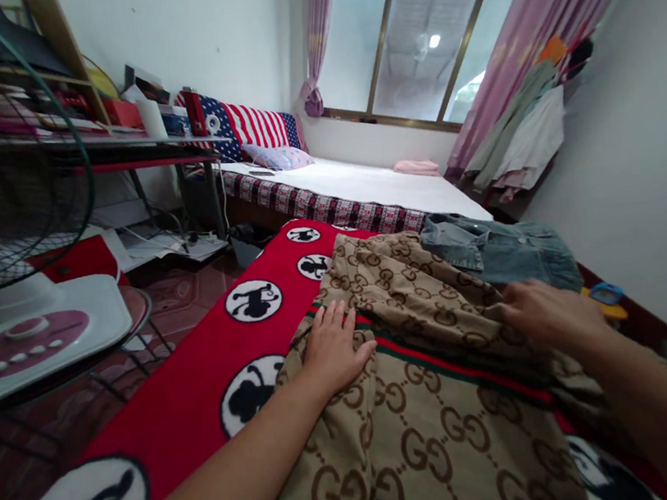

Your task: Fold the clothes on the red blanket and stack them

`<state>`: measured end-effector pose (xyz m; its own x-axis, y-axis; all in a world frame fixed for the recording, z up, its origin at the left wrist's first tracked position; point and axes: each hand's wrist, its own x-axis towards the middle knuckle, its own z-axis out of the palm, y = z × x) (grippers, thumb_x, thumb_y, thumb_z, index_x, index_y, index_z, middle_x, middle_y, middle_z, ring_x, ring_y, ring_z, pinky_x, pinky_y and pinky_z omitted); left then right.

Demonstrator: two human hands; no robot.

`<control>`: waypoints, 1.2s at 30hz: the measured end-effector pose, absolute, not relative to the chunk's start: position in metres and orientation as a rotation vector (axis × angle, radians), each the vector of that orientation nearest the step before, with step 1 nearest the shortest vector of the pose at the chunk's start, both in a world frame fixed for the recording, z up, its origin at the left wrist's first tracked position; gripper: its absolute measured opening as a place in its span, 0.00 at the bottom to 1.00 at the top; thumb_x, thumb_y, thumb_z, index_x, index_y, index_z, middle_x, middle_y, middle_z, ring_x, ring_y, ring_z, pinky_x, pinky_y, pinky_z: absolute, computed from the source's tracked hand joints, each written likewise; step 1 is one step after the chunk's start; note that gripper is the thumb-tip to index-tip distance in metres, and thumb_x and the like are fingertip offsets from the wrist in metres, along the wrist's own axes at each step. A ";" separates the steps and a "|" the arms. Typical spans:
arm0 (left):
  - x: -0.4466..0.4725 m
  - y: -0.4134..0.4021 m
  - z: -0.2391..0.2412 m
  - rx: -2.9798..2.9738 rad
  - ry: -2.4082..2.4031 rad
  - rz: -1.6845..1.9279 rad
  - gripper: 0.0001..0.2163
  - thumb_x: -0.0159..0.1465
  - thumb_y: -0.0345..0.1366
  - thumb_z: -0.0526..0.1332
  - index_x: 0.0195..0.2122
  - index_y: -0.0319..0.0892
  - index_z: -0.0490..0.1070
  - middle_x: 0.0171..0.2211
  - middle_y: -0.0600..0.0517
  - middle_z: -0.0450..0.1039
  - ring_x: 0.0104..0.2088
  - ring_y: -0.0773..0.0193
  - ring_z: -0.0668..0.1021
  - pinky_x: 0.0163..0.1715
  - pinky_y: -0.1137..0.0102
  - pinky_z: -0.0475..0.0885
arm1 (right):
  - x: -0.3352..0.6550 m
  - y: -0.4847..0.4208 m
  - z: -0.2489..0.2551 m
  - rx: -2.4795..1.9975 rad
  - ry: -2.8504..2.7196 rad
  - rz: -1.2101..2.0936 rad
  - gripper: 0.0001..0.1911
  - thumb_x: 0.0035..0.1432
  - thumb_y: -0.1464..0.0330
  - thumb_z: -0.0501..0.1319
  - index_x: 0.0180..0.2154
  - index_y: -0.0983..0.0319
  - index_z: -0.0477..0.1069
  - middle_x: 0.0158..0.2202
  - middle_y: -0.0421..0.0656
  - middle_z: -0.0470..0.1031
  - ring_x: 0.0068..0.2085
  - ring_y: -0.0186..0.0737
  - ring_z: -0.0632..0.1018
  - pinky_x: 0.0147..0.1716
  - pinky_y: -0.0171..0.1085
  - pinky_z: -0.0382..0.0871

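Observation:
A tan garment [426, 444] with a brown letter pattern and a green-red-green stripe lies spread over a red blanket [191, 411] with white circles. My left hand [334, 345] rests flat on it at the stripe's left end, fingers stretched out. Toward the right, my right hand [550, 311] is closed, with its fingertips pinching a raised fold of the same cloth; this hand is slightly blurred. The far part of the garment is bunched and folded over. Just beyond my right hand lies a blue denim garment [514, 254].
A fan with a white base [36, 341] stands close on the left, beside a cluttered desk [158, 146]. Behind the blanket is a bed [355, 185] with pillows. Clothes [531, 131] hang at the right wall. A blue and yellow object [606, 294] sits near the right edge.

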<state>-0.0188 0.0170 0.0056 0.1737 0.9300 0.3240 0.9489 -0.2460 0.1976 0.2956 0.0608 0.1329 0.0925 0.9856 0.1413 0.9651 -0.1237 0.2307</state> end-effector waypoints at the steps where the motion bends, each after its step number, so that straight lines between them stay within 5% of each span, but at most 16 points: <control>1: -0.019 0.017 0.006 -2.368 -1.892 -0.603 0.34 0.66 0.57 0.49 0.64 0.36 0.61 0.66 0.40 0.55 0.67 0.49 0.56 0.66 0.54 0.49 | 0.277 0.075 0.136 2.278 2.120 0.502 0.14 0.59 0.61 0.55 0.42 0.58 0.76 0.46 0.51 0.75 0.40 0.52 0.78 0.34 0.43 0.65; 7: -0.020 0.017 0.001 -2.353 -1.878 -0.644 0.34 0.66 0.56 0.49 0.64 0.36 0.60 0.67 0.39 0.54 0.67 0.49 0.56 0.66 0.54 0.49 | 0.183 0.149 0.089 2.167 2.544 0.361 0.23 0.62 0.58 0.57 0.54 0.65 0.68 0.53 0.53 0.73 0.53 0.50 0.73 0.46 0.40 0.66; 10: -0.021 0.017 0.001 -2.347 -1.886 -0.676 0.37 0.65 0.56 0.52 0.68 0.34 0.52 0.68 0.39 0.49 0.68 0.49 0.54 0.66 0.54 0.49 | 0.178 0.162 0.075 2.168 2.511 0.196 0.20 0.58 0.58 0.62 0.48 0.62 0.72 0.46 0.51 0.77 0.48 0.50 0.76 0.41 0.38 0.66; 13: -0.020 0.016 0.002 -2.352 -1.869 -0.709 0.39 0.64 0.54 0.54 0.69 0.33 0.46 0.70 0.39 0.43 0.69 0.50 0.52 0.66 0.54 0.50 | 0.198 0.156 0.071 2.438 2.590 0.374 0.14 0.60 0.59 0.60 0.44 0.58 0.74 0.41 0.46 0.79 0.44 0.47 0.78 0.37 0.36 0.65; 18: -0.018 0.016 0.003 -2.492 -1.774 -0.660 0.33 0.67 0.54 0.50 0.66 0.36 0.56 0.68 0.42 0.49 0.68 0.51 0.54 0.66 0.55 0.50 | 0.215 0.143 0.060 2.452 2.217 0.396 0.12 0.61 0.67 0.56 0.43 0.59 0.75 0.36 0.48 0.79 0.39 0.48 0.79 0.32 0.37 0.62; 23: -0.016 0.014 0.005 -2.504 -1.813 -0.617 0.33 0.67 0.54 0.48 0.66 0.35 0.56 0.68 0.42 0.50 0.68 0.51 0.54 0.66 0.54 0.48 | 0.163 0.149 0.088 2.148 2.305 0.601 0.14 0.57 0.75 0.56 0.43 0.64 0.75 0.46 0.55 0.76 0.49 0.51 0.74 0.46 0.44 0.60; 27: -0.016 0.013 0.005 -2.493 -1.806 -0.624 0.33 0.67 0.54 0.48 0.66 0.36 0.56 0.68 0.42 0.49 0.68 0.51 0.53 0.66 0.54 0.48 | 0.116 0.157 0.096 1.703 2.907 0.760 0.18 0.63 0.70 0.52 0.54 0.62 0.70 0.56 0.51 0.70 0.56 0.50 0.68 0.58 0.48 0.52; 32: -0.016 0.014 0.004 -2.482 -1.800 -0.619 0.32 0.67 0.54 0.49 0.66 0.39 0.56 0.68 0.43 0.50 0.68 0.51 0.54 0.66 0.55 0.48 | 0.102 0.187 0.045 1.671 2.790 0.131 0.26 0.70 0.58 0.43 0.66 0.56 0.55 0.69 0.44 0.50 0.68 0.50 0.51 0.63 0.59 0.43; 36: -0.018 0.015 0.003 -2.494 -1.777 -0.598 0.33 0.67 0.55 0.47 0.66 0.38 0.57 0.68 0.43 0.51 0.68 0.51 0.53 0.66 0.56 0.47 | 0.100 0.205 0.035 1.681 2.638 -0.132 0.28 0.70 0.57 0.43 0.67 0.58 0.50 0.71 0.47 0.43 0.70 0.53 0.47 0.62 0.65 0.41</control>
